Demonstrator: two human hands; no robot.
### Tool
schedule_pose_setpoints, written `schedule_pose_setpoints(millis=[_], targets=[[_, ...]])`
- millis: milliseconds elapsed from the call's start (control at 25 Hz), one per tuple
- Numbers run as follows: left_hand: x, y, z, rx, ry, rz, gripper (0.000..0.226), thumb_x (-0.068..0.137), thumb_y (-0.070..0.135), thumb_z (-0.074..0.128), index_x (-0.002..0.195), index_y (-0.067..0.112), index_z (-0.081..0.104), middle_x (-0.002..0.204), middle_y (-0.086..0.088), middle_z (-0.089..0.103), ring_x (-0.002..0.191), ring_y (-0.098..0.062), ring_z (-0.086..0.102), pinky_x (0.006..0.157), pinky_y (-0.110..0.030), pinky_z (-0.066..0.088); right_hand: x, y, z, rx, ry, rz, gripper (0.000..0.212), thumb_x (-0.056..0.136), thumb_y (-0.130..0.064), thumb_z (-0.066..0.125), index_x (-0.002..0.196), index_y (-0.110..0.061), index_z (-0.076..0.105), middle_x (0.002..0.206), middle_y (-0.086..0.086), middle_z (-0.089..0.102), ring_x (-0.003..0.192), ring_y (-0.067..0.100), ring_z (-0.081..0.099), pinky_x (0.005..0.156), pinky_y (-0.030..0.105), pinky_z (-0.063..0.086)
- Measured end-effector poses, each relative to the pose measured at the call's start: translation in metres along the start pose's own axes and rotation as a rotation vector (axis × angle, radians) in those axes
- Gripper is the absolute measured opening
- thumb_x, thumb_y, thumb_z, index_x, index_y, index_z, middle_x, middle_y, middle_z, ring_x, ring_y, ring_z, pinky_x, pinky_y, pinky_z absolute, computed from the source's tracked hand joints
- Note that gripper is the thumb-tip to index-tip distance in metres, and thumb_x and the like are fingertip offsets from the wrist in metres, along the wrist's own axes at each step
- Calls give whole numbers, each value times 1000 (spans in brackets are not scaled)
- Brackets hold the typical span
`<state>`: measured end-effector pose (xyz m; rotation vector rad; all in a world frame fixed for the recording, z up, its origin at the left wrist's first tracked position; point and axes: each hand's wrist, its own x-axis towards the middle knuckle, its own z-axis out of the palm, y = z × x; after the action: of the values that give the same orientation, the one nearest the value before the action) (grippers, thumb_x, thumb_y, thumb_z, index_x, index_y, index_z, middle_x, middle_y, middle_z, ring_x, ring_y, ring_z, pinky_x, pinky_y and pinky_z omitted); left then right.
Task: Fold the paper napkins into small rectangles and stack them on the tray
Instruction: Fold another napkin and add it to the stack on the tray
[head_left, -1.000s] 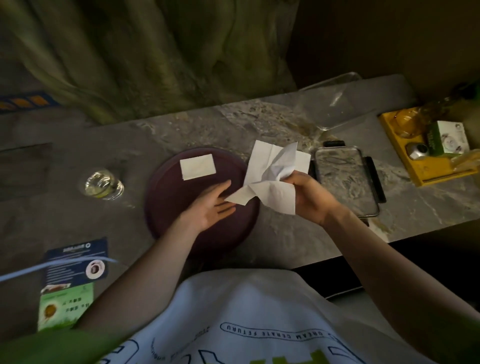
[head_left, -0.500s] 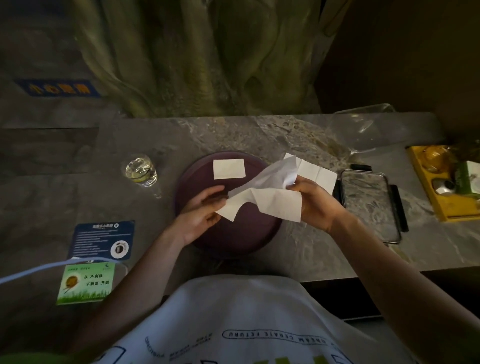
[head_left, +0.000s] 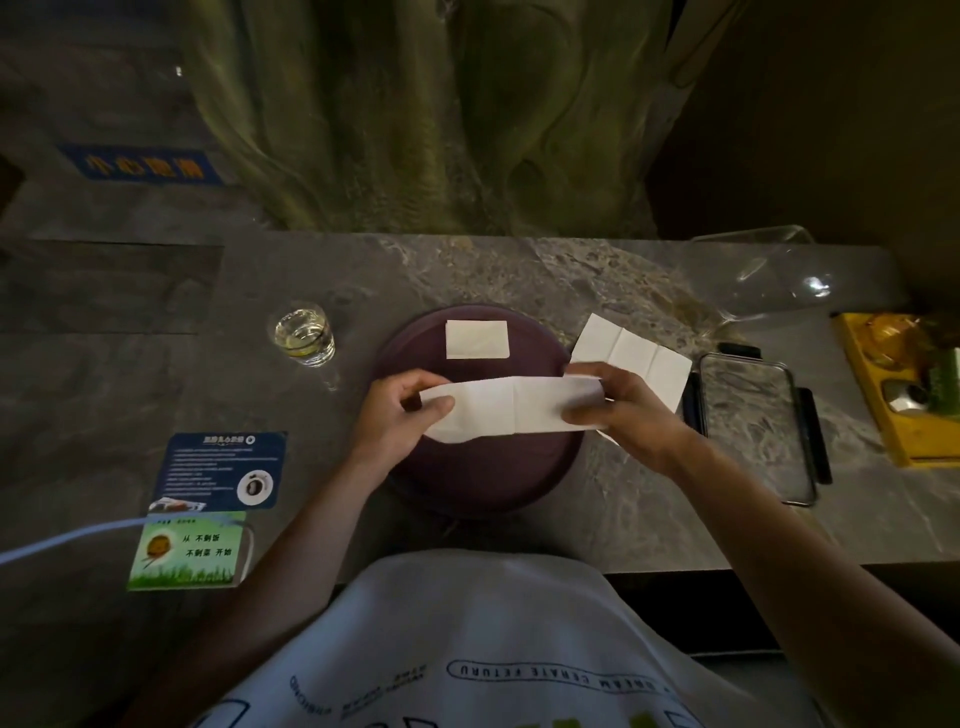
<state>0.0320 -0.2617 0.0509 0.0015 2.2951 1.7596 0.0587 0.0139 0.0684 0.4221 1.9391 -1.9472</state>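
Pinching a creased napkin strip (head_left: 514, 410) at both ends: left hand (head_left: 400, 415), right hand (head_left: 628, 410), over round tray (head_left: 493, 470).

Both bare forearms are angling inward from the lower corners, wrists held level with each other. The left hand (head_left: 397, 415) is pinching one end of a napkin strip (head_left: 511, 410) between thumb and curled fingers, while the right hand (head_left: 631, 415) is pinching the opposite end the same way
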Motion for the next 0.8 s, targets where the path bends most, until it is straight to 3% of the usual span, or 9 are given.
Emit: schedule_pose_setpoints(millis=[120, 240, 360, 520, 640, 720, 800], targets=[[1, 3, -3, 0, 18, 19, 18, 81, 6, 72, 84, 24, 70, 84, 8, 72, 78, 4, 65, 68, -10, 48, 6, 8, -1, -357, 102, -94, 18, 80, -7, 75, 81, -25, 73, 92, 4, 72, 84, 14, 64, 75, 30, 49], [0, 4, -6, -38, -22, -39, 15, 81, 10, 72, 88, 23, 71, 85, 3, 74, 79, -5, 67, 68, -19, 52, 5, 6, -1, -417, 150, -153, 12, 81, -15, 76, 76, -25, 73, 88, 0, 72, 81, 10, 64, 76, 28, 51], [0, 4, -10, -64, -25, -80, 15, 82, 14, 72, 93, 24, 70, 93, 2, 74, 87, -10, 68, 71, -22, 53, 1, -5, -2, -271, 130, -118, 7, 81, -12, 75, 77, -17, 71, 90, -3, 67, 82, 6, 62, 73, 21, 49], [3, 11, -13, -273, -35, -146, 17, 84, 9, 69, 95, 21, 69, 92, 1, 72, 86, -12, 67, 69, -24, 52, -3, -17, -2, 79, 31, -22, 10, 86, -7, 67, 84, -15, 63, 86, 5, 62, 82, 18, 60, 72, 30, 50], [5, 20, -15, -500, -21, -252, 21, 86, 3, 65, 100, 17, 67, 94, -2, 70, 85, -13, 67, 66, -24, 55, -5, -25, 1, 324, -28, 71, 19, 87, -5, 63, 104, -14, 61, 96, 6, 66, 85, 18, 66, 70, 32, 57], [7, 23, -16, -597, -15, -323, 22, 86, 1, 62, 103, 16, 66, 95, -4, 70, 82, -14, 69, 64, -24, 57, -4, -24, 3, 423, -81, 145, 30, 88, -17, 62, 118, -13, 59, 105, 7, 69, 93, 21, 68, 73, 34, 58], [9, 24, -16, -637, -1, -383, 23, 87, 1, 61, 105, 14, 66, 95, -6, 71, 78, -14, 70, 63, -25, 58, -3, -19, 8, 411, -55, 250, 28, 91, -31, 59, 114, -16, 63, 101, 5, 73, 90, 21, 71, 72, 35, 57]])
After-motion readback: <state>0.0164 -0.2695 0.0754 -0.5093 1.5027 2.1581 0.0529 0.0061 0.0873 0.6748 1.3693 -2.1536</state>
